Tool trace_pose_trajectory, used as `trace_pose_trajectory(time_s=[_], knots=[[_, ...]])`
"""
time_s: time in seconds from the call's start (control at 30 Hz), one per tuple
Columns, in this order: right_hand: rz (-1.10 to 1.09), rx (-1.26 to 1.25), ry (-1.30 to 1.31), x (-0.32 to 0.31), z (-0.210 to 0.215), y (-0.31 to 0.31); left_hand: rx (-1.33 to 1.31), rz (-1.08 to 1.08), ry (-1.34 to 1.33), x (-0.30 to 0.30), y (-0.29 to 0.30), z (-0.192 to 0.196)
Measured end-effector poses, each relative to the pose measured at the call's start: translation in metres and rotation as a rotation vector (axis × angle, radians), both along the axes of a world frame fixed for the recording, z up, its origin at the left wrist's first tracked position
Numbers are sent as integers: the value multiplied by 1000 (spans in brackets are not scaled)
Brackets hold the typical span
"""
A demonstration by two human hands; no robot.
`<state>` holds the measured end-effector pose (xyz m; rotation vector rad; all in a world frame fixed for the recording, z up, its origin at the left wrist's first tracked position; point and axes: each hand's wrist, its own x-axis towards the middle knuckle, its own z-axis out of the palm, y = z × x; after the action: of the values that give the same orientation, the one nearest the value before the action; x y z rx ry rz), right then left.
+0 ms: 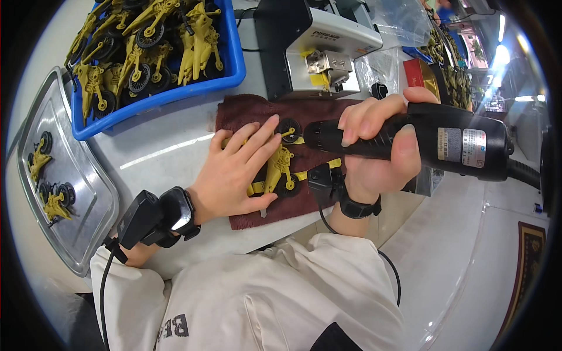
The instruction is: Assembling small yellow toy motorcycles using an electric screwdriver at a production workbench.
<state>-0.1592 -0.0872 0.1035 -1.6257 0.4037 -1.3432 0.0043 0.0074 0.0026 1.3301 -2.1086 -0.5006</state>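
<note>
As the head view shows, one wheeled yellow part [278,167] on the cloth [249,111]. Left hand [234,169]: atop it, grip spread, not closed. Right hand [377,143]: grip clamped round a black tool [432,139], nose [319,137] over the cloth. Blue bin [167,97]: beyond the cloth, leftward. Tray [82,175]: well left of the cloth. Good handling: part pinned flat, fingertips [273,120] clear of the nose.

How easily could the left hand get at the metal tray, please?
Probably yes: the left hand spreads over a yellow part, and bare tabletop toward the metal tray leaves the way free.
</note>
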Motion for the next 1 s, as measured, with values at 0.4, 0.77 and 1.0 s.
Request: trace_pose_trajectory(time_s=[0.4, 0.77, 1.0], knots=[[-72, 85, 68, 7, -16, -15, 72, -16, -7, -1, -2, -5], [48, 3, 75, 8, -17, -11, 94, -18, -20, 2, -7, -4], [-290, -116, 16, -2, 43, -48, 48, -48, -31, -1, -7, 1]])
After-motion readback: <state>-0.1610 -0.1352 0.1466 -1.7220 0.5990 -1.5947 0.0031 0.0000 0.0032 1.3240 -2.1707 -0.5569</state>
